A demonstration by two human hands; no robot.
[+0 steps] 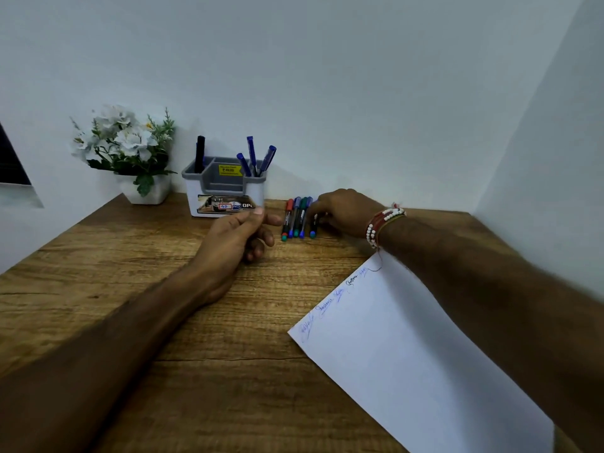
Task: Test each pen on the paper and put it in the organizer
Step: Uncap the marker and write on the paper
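Head view: the rightmost pen (313, 227), on the worktop (130, 289) near the organizer (225, 188), is pinched by the right grip (340, 210); the left grip (235, 240) is loosely curled, empty. It should be lifted clear of the neighbouring pens (295, 219).

Dim, cool, even light with soft shadows; wide-angle edges bend, and nearer forearms look perhaps motion-blurred.

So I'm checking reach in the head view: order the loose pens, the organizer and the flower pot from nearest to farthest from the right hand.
1. The loose pens, on the table at the right hand's fingertips.
2. The organizer, further left, against the wall.
3. The flower pot, farthest left, in the corner.
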